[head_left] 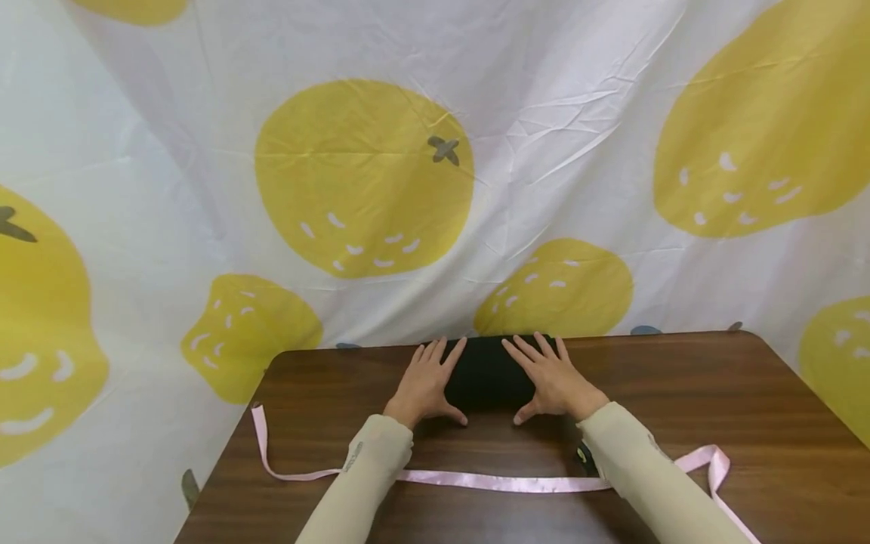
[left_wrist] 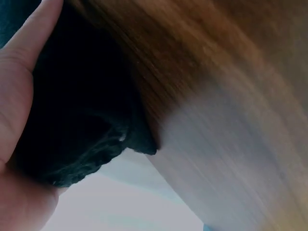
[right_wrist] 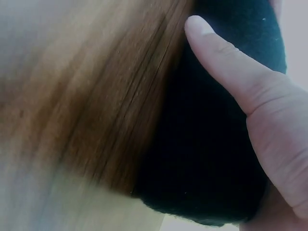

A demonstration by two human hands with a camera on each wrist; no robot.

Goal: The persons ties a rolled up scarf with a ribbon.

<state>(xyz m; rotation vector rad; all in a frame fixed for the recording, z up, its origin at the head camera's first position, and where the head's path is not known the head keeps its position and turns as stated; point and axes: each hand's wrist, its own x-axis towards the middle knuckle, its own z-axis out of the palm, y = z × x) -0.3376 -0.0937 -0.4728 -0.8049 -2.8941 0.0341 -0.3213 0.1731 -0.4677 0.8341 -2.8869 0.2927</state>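
A black, fuzzy-looking rolled or folded cloth (head_left: 491,374) lies at the far edge of the table. My left hand (head_left: 423,385) rests on its left end, fingers straight and spread, thumb toward me. On the right end my right hand (head_left: 553,381) rests the same way. The left wrist view has the cloth's uneven end (left_wrist: 96,159) beside the palm. In the right wrist view the thumb (right_wrist: 231,62) lies straight along the cloth (right_wrist: 202,154). A pink satin ribbon (head_left: 503,482) stretches across the table below both hands, passing under the sleeves.
The brown wood-grain table (head_left: 680,385) has rounded far corners. Right behind it hangs a white curtain (head_left: 564,151) printed with yellow fruit. A small dark object with a yellow-green mark (head_left: 585,456) sits by the right sleeve, partly hidden. The ribbon's right end runs toward the near edge.
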